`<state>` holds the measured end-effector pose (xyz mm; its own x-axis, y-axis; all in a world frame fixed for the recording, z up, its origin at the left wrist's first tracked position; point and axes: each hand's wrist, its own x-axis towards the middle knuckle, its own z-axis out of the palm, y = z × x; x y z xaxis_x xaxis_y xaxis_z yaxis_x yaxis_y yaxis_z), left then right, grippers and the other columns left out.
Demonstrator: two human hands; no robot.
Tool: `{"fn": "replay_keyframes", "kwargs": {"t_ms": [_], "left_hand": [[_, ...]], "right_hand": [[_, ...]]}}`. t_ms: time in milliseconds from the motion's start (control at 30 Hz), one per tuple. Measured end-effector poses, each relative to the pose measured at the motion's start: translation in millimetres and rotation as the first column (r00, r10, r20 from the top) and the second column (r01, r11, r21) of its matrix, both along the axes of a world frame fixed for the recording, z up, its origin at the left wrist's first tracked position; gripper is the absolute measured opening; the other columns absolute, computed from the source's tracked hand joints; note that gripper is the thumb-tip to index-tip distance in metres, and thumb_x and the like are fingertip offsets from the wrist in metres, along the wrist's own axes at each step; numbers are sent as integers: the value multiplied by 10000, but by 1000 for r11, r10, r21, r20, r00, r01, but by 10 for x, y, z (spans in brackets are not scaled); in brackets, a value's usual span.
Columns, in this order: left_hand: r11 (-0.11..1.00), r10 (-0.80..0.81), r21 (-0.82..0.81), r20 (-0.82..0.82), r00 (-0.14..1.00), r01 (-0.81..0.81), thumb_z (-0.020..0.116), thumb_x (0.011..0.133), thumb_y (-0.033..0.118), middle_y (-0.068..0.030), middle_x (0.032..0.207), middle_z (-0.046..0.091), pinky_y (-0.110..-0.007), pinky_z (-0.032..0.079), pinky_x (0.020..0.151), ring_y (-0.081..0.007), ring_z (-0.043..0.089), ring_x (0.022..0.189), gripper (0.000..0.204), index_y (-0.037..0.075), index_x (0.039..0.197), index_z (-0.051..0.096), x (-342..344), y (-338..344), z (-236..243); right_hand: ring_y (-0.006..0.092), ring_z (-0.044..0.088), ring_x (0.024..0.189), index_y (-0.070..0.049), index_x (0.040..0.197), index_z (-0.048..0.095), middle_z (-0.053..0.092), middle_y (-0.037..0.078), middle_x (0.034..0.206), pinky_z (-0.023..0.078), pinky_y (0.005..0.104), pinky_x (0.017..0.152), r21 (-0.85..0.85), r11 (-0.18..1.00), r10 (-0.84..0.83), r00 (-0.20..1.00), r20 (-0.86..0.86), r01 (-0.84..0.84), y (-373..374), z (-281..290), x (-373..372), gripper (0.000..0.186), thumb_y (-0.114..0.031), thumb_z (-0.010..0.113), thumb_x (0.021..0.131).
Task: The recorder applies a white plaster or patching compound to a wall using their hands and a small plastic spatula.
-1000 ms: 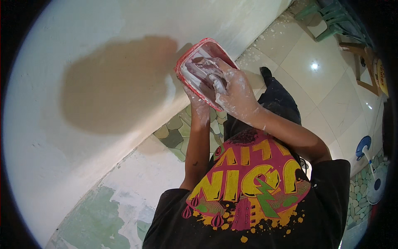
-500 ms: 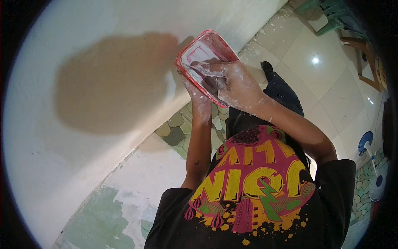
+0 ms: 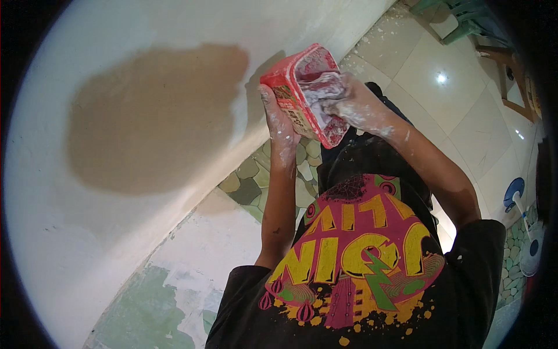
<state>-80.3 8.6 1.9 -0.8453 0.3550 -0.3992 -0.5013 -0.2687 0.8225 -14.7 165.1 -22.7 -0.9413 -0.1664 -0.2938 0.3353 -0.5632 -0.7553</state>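
My left hand [image 3: 279, 119], smeared with white, grips a red plastic tub [image 3: 282, 73] from the left, its thumb along the outer side. The tub is tilted, its opening facing right, and white paste coats its inside and rim. My right hand [image 3: 360, 107], also white-streaked, reaches into the opening; its fingers are curled amid the paste, and whatever they hold is too smeared and hidden to make out.
A pale wall [image 3: 93, 232] with a shadow fills the left. Below are patched flooring [image 3: 163, 302] and stone-pattern tiles [image 3: 250, 180]. At upper right are a green plastic chair [image 3: 459, 23] and wooden furniture [image 3: 517, 104]; a blue round object [image 3: 514, 189] lies at right.
The tub has turned and tipped rightward, showing more of its outer left side. My right hand has shifted right with it, and my left thumb now shows along the side.
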Motion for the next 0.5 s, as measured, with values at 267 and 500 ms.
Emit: {"fn": "replay_keyframes", "kwargs": {"t_ms": [267,500], "left_hand": [[980,163,-118,29,986,-158,342,973,631,-109,1353,542,-430,433,1052,-248,540,1221,699,79,1385,459,30,-178,-10],[940,-4,334,-199,980,72,382,964,620,-74,1379,524,-454,421,1059,-255,519,1242,668,132,1417,441,246,-358,-235]], "right_hand": [[177,683,962,1,1299,504,667,112,1132,574,318,838,-253,950,-162,982,101,183,616,-327,262,479,-36,651,844],[194,658,1033,-1,1294,525,665,108,1141,545,321,903,-393,870,-245,952,183,299,564,-304,203,511,-7,660,801]]}}
